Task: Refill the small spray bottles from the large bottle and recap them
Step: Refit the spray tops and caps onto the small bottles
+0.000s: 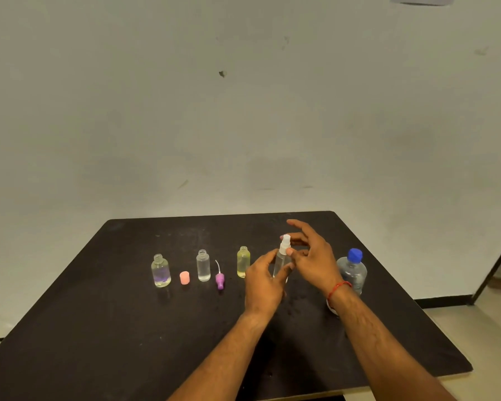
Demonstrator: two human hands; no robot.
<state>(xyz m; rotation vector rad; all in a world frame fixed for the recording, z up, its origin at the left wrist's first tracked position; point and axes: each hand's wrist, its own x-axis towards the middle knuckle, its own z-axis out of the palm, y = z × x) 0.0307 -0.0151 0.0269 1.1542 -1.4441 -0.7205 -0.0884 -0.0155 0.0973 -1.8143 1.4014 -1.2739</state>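
While the head camera looked down on the black table (99, 328), the left hand (262, 282) was wrapped around the body of a slim clear spray bottle (279, 263), holding it upright just above the tabletop near the centre. The right hand (313, 256) sat at the bottle's white spray top (285, 241), thumb and fingertips closed lightly around it, the other fingers spread. A red thread (337, 287) circled the right wrist. At three o'clock from the held bottle stood the large bottle (353, 272), its blue cap on. Toward nine o'clock stood three uncapped small bottles in a row: a yellowish bottle (243, 262) just beside the left hand, a clear bottle (203, 266), and a purple-tinted bottle (160, 272) farthest out. A purple sprayer head (219, 280) lay between the yellowish and clear bottles, and a pink cap (184, 278) stood between the clear and purple-tinted ones.
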